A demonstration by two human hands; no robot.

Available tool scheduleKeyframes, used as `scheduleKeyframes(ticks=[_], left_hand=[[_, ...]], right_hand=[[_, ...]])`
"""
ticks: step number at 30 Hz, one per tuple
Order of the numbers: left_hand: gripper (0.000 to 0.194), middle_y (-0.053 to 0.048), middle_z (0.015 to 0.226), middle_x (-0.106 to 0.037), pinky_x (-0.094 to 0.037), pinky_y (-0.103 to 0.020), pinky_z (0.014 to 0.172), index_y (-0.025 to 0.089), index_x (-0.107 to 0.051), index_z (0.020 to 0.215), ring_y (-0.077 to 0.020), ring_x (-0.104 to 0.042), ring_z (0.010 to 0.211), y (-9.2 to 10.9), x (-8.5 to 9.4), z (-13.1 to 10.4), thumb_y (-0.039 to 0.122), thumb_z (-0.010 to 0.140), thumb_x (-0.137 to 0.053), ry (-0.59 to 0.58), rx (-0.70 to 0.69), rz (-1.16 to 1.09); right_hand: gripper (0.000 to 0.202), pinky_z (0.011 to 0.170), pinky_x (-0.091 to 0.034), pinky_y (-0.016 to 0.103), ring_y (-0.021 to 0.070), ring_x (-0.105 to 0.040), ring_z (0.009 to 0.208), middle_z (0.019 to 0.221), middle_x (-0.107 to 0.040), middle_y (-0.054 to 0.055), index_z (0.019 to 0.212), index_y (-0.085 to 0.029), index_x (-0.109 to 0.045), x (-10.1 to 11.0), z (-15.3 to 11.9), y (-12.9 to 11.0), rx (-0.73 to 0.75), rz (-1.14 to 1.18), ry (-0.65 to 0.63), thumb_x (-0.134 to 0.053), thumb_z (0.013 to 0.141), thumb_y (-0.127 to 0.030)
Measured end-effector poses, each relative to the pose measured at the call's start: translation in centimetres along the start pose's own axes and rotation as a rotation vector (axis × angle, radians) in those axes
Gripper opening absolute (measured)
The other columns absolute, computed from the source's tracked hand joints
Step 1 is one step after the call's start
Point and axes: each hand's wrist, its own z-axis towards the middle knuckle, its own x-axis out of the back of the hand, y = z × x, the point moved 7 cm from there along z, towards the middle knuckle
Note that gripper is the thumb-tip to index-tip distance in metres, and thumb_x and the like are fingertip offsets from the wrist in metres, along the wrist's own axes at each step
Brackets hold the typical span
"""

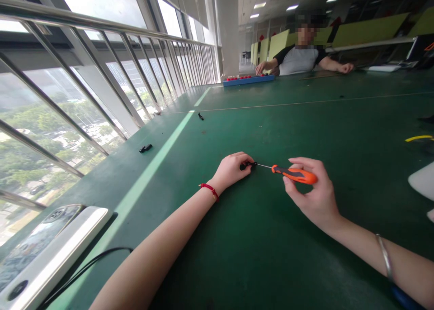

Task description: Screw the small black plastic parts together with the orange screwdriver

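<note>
Near the middle of the green table (237, 242), my left hand (233, 169) has its fingers closed round a small black part (248, 165). An orange and dark grey screwdriver (294, 174) lies almost level, its thin shaft pointing left and its tip at the black part's right end. My right hand (313, 190) is at the handle, with the thumb below it and the fingers above and behind it. A red bracelet circles my left wrist, and a silver bangle my right forearm.
Small black pieces (145, 148) lie at the left, another (200, 116) farther back. A phone (37, 242) and white device (64, 260) with a cable sit front left. Beyond the table, a person (298, 59) reaches to a blue tray (249, 80). A metal railing (101, 29) runs left.
</note>
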Motion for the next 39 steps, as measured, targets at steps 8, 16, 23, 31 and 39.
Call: scheduleKeyframes(ticks=[8, 16, 23, 31, 39], left_hand=[[0.021, -0.001, 0.094, -0.068, -0.051, -0.023, 0.076, 0.019, -0.067, 0.094, -0.0128, -0.063, 0.080, 0.0, 0.0, 0.1, 0.016, 0.078, -0.053, -0.003, 0.008, 0.002], [0.021, -0.001, 0.093, -0.067, -0.050, -0.023, 0.072, 0.019, -0.067, 0.094, -0.0122, -0.062, 0.078, 0.2, 0.0, 0.1, 0.016, 0.078, -0.053, 0.002, -0.008, 0.017], [0.021, -0.001, 0.093, -0.068, -0.051, -0.023, 0.074, 0.019, -0.067, 0.094, -0.0123, -0.063, 0.079, 0.1, 0.0, 0.1, 0.016, 0.078, -0.053, -0.003, 0.000, 0.014], [0.022, -0.001, 0.093, -0.067, -0.050, -0.023, 0.075, 0.019, -0.067, 0.094, -0.0124, -0.063, 0.079, 0.0, 0.0, 0.0, 0.016, 0.078, -0.053, 0.002, -0.001, 0.009], [0.021, -0.001, 0.092, -0.067, -0.050, -0.023, 0.073, 0.019, -0.067, 0.094, -0.0122, -0.062, 0.078, 0.1, 0.0, 0.0, 0.016, 0.078, -0.053, 0.002, -0.006, 0.016]], right_hand=[[0.014, 0.064, -0.050, 0.035, 0.0182, -0.057, 0.060, 0.058, -0.054, -0.003, 0.095, -0.025, -0.055, -1.1, -0.3, -0.3, 0.001, -0.053, -0.180, -0.059, 0.083, -0.029], [0.039, 0.071, -0.052, 0.038, 0.0199, -0.060, 0.073, 0.080, -0.058, 0.003, 0.114, -0.021, -0.049, -0.5, 0.0, 0.0, -0.014, 0.012, -0.071, -0.062, 0.077, -0.025], [0.024, 0.071, -0.050, 0.038, 0.0209, -0.059, 0.073, 0.073, -0.059, 0.002, 0.104, -0.022, -0.055, -0.7, -0.3, 0.2, -0.044, -0.014, -0.091, -0.061, 0.081, -0.025], [0.022, 0.070, -0.051, 0.039, 0.0202, -0.058, 0.069, 0.069, -0.056, 0.001, 0.101, -0.022, -0.055, -0.8, -0.3, 0.6, -0.071, 0.012, -0.124, -0.061, 0.080, -0.026], [0.038, 0.075, -0.052, 0.038, 0.0203, -0.059, 0.080, 0.089, -0.057, 0.006, 0.113, -0.020, -0.050, -0.2, -0.1, 0.1, -0.012, 0.042, -0.034, -0.062, 0.077, -0.022]])
